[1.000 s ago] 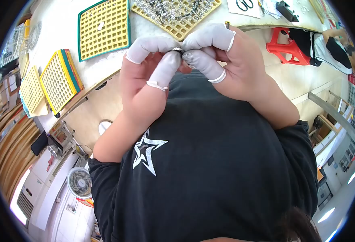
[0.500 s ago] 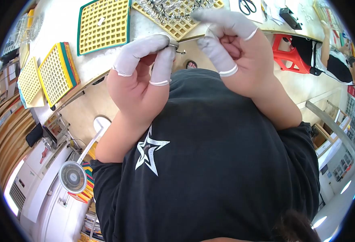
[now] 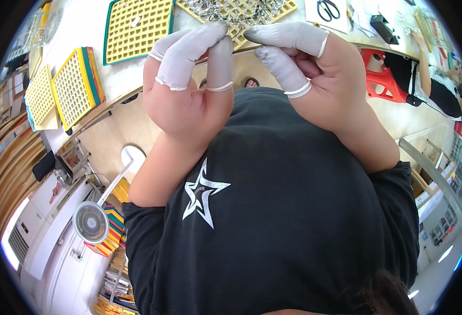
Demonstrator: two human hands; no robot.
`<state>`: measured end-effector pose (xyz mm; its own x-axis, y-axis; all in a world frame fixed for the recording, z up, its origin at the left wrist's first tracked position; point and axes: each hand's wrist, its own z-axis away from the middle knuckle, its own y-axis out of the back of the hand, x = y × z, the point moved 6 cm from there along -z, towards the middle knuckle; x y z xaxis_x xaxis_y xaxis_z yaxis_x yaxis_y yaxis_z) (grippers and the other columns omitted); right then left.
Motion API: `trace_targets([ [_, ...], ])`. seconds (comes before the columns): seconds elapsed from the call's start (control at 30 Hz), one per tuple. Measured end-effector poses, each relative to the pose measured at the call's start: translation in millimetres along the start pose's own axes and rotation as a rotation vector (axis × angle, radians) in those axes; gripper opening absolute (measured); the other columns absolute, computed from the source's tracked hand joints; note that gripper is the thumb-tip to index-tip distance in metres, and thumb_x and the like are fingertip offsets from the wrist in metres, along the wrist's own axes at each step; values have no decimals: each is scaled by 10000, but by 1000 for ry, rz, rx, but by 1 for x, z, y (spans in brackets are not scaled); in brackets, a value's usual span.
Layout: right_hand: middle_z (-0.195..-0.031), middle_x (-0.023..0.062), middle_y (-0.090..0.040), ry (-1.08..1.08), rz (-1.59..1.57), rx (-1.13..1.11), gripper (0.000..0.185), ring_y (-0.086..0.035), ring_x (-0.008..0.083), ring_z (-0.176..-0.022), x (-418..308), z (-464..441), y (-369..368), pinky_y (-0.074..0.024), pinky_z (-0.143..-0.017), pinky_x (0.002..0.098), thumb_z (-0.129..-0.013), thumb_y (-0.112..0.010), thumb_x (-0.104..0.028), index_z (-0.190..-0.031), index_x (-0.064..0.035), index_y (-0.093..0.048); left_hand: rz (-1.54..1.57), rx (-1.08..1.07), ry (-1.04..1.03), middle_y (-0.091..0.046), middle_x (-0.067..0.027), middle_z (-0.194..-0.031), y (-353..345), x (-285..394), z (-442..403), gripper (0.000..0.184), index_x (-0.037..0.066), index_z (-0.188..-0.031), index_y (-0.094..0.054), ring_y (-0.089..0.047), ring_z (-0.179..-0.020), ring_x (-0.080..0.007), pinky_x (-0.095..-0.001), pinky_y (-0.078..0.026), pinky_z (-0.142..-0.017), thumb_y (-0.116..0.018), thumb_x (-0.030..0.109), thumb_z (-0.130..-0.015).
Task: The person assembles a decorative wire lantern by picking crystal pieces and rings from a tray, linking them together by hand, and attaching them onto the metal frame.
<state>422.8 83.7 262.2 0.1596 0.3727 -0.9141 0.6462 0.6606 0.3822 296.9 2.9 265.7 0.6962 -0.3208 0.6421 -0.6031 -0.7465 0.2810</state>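
White finger cots cover the thumb and fingers of both my hands. The fingertips of my left hand are pinched together; whatever is between them is hidden. Facing it across a small gap, my right hand has thumb and forefinger slightly apart, with nothing visible between them. The cots on its tips are smudged grey. Just beyond both hands, a tangled pile of small silvery metal pieces lies on a yellow grid tray on the white table.
Left of the pile is a green-edged yellow grid tray with a small white tag on it. More grid trays lean at the table's left. Scissors and a black holder lie right. A co-worker's arm shows beyond a red stool.
Both hands have come closer together, and my right thumb and forefinger have narrowed their gap. The small metal piece that showed at my left fingertips is out of sight.
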Motion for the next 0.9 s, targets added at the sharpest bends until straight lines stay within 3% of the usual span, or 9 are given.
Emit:
trace_targets([
  [0.33, -904, 61, -623, 13, -252, 43, 194, -583, 51, -756, 6, 3, -7, -467, -653, 165, -823, -586, 24, -1017, 35, -594, 120, 80, 36, -625, -95, -775, -7, -6, 4, 163, -8, -847, -611, -580, -651, -161, -219, -482, -590, -642, -74, -701],
  [0.63, -829, 44, -623, 54, -23, -35, 165, -577, 45, -722, -7, -15, 2, -461, -621, 168, -823, -595, 8, -986, 9, -618, 34, 42, -6, -615, -96, -777, -5, -7, 7, 178, -11, -861, -598, -574, -642, -150, -218, -477, -592, -642, -74, -701],
  [0.67, -829, 44, -623, 53, -25, -35, 165, -577, 45, -722, -15, -22, 7, -461, -621, 168, -823, -595, 8, -986, 9, -618, 135, 28, 89, -609, -95, -792, -6, -11, 8, 177, -17, -878, -587, -576, -655, -143, -219, -480, -595, -630, -78, -718],
  [0.73, -727, 142, -600, 174, 185, -58, 118, -586, 319, -646, -39, -37, 16, -456, -558, 329, -788, -584, -87, -893, -37, -608, 233, 12, 185, -602, -94, -807, -7, -11, 9, 175, -23, -895, -577, -578, -667, -135, -220, -482, -598, -618, -82, -735],
  [0.8, -718, 138, -596, 264, 206, -24, 112, -578, 316, -640, -37, -42, 13, -449, -551, 318, -791, -590, -86, -891, -37, -606, 511, -63, 422, -588, -89, -832, -14, -15, 9, 157, -35, -927, -552, -578, -688, -127, -222, -491, -601, -572, -89, -781],
  [0.87, -701, 128, -588, 610, 91, 103, 106, -571, 292, -615, -48, -41, 12, -441, -542, 303, -790, -596, -73, -888, -34, -603, 629, -68, 518, -587, -84, -831, -15, -17, 10, 155, -31, -940, -550, -578, -689, -127, -225, -495, -603, -552, -89, -797],
  [0.9, -691, 125, -583, 580, 20, 110, 109, -568, 263, -595, -43, -42, 12, -433, -533, 295, -783, -606, -64, -884, -25, -599, 748, -72, 613, -587, -79, -830, -17, -20, 13, 154, -28, -954, -548, -578, -690, -127, -228, -499, -606, -532, -88, -813],
])
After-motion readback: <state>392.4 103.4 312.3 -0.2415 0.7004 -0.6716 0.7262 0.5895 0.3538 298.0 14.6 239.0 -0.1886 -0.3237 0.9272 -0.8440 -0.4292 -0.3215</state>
